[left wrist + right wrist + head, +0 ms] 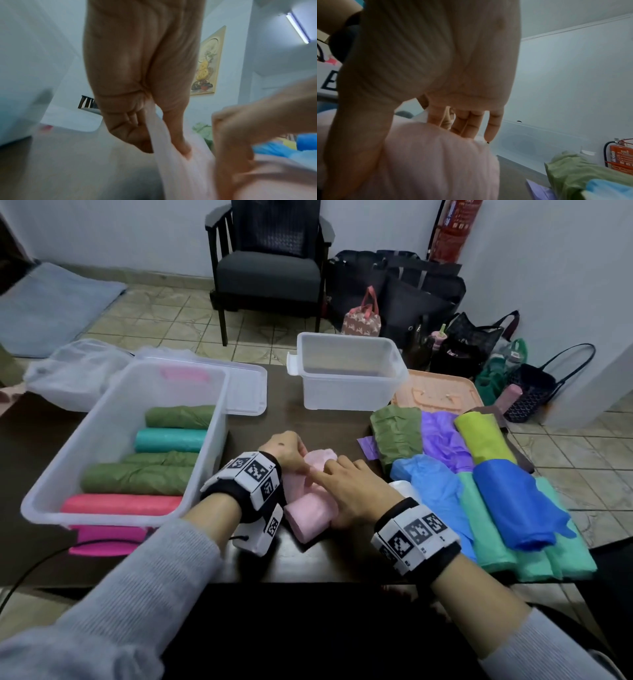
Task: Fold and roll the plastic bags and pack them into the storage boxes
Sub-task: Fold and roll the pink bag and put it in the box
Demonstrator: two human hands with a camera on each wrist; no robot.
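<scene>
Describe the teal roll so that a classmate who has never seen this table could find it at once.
Start at the large clear storage box on the table's left side. Five rolled bags lie in a row inside it. The teal roll is second from the far end, the only blue-green one, lying between olive-green rolls.

**Where everything sits on the table**

Big storage box with rolled bags inside is left of frame, the small box upper centre, loose bag pile on the right, and both hands on one bag in the middle.
</scene>
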